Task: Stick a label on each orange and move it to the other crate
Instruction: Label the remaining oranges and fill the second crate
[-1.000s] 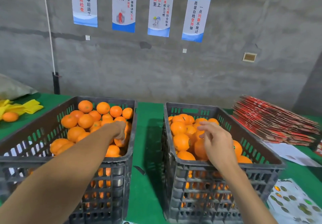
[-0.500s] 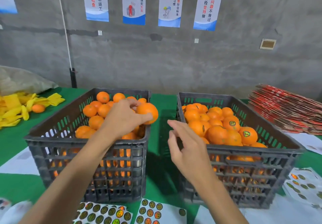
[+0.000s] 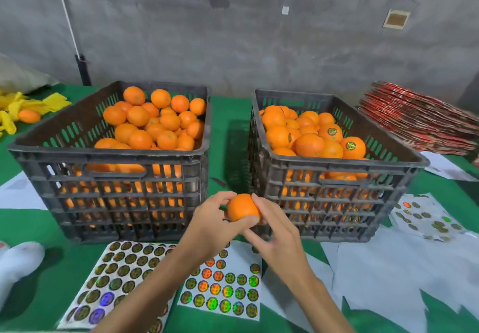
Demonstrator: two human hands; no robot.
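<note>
One orange (image 3: 243, 207) is held in front of the gap between the two crates, above the sticker sheets (image 3: 223, 288). It is gripped from the left by the curled fingers and thumb of the left hand (image 3: 215, 225). The right hand (image 3: 276, 236) is curled against its right side, fingertips touching the peel.

Grey concrete wall (image 3: 233, 47); green tabletop (image 3: 228, 109).

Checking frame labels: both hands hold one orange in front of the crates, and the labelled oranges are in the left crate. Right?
Not quite. The head view shows the stickered oranges in the right crate. Both the left hand and right hand do hold one orange.
</note>
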